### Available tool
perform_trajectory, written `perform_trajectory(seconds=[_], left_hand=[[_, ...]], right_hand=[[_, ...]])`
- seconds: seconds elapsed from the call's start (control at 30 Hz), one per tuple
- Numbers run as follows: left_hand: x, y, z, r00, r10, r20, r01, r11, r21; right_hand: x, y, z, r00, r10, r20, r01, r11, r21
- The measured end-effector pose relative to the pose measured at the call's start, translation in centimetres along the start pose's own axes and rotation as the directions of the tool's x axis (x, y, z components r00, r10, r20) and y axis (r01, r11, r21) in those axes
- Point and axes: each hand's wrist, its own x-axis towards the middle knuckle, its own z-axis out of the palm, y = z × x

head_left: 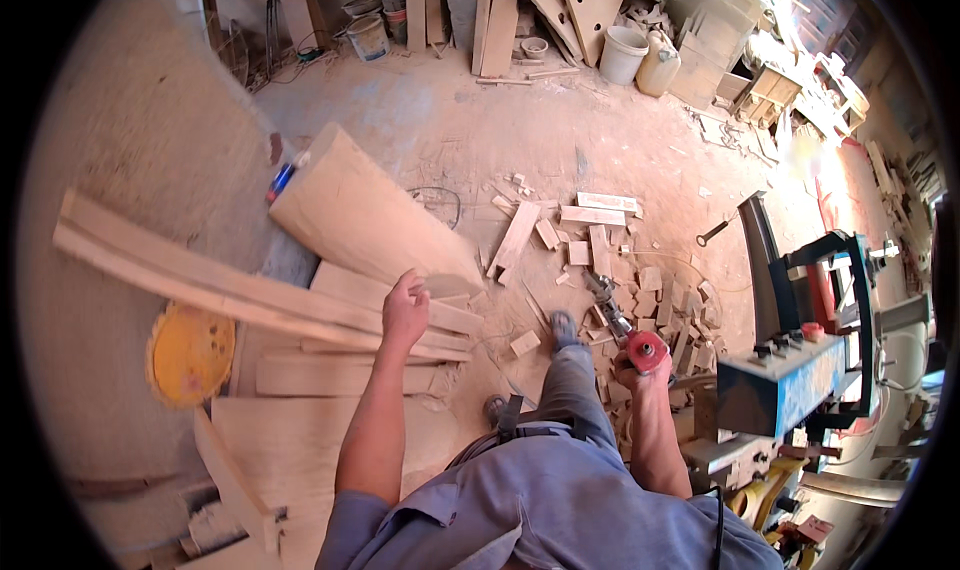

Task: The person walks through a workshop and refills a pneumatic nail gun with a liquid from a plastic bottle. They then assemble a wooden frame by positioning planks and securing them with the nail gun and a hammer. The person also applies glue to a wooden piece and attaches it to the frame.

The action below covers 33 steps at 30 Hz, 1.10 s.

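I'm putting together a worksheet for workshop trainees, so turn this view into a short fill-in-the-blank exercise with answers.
1. The right hand holds a power tool whose round end is ____ in colour.
2. The left hand is close to long, curved pieces made of ____.
3. The round disc toward the picture's left edge is ____ in colour.
4. The box with knobs on the person's right is painted mainly ____.

Missing words: red; wood; yellow; blue.
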Motion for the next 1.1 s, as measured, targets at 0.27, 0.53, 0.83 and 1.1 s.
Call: perform_trajectory(seconds=[0.27,0.53,0.83,1.1], left_hand=[[10.2,-10.1,7.9,0.951,-0.212,0.226,0.066,0.850,0.522],[3.8,-12.9,5.6,0.707,-0.660,0.254,0.400,0.670,0.626],[24.0,-8.5,12.7,0.682,-0.691,0.240,0.662,0.722,0.200],[56.5,-13.1,8.4,0.907,-0.373,0.194,0.290,0.889,0.354]], right_hand=[[17.7,-6.1,16.0,0.990,0.030,-0.140,-0.004,0.984,0.178],[29.8,-11.4,31.2,0.993,-0.041,-0.110,0.050,0.996,0.080],[51.4,-9.1,44.5,0.874,0.317,0.369,-0.352,0.936,0.028],[57.9,0.5,70.7,-0.105,0.067,0.992,0.612,-0.782,0.118]])
